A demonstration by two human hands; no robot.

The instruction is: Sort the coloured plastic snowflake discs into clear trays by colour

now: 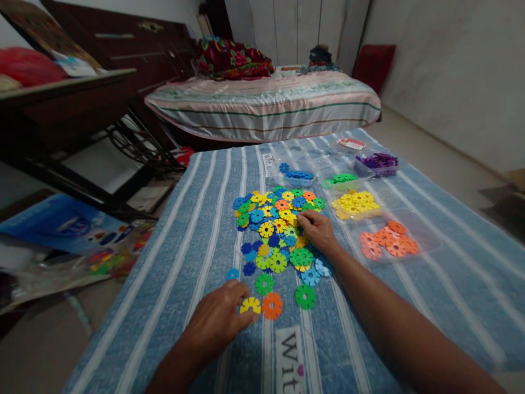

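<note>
The step in hand looks like picking discs out of a mixed pile [279, 224] by colour, since each of five clear boxes near the counter's [164, 306] far and right edges holds one colour alone. The pile lies about the middle of the counter.

The right hand [320, 232] is at the pile's side toward the right edge, thumb and fingers brought narrowly together at a yellow disc [292, 219]; whether they grip it cannot be told. The left hand [219, 309], nearer the near edge, has thumb and forefinger partly spread, the thumb over the lower part of another yellow disc [255, 302]; its grip cannot be told either. The next move seems to call for a fingertip pinch on one disc, lifted clear without dragging its neighbours.

The boxes count one each: blue [287, 182], then green [365, 174] and purple [383, 172] toward the right edge, with yellow [388, 205] and orange [430, 235] nearer. One red-and-white card [351, 143] lies by the far right corner. On the pile's near side are one orange disc [267, 306] and two green discs [301, 299]; the pile overlaps too much to count.
</note>
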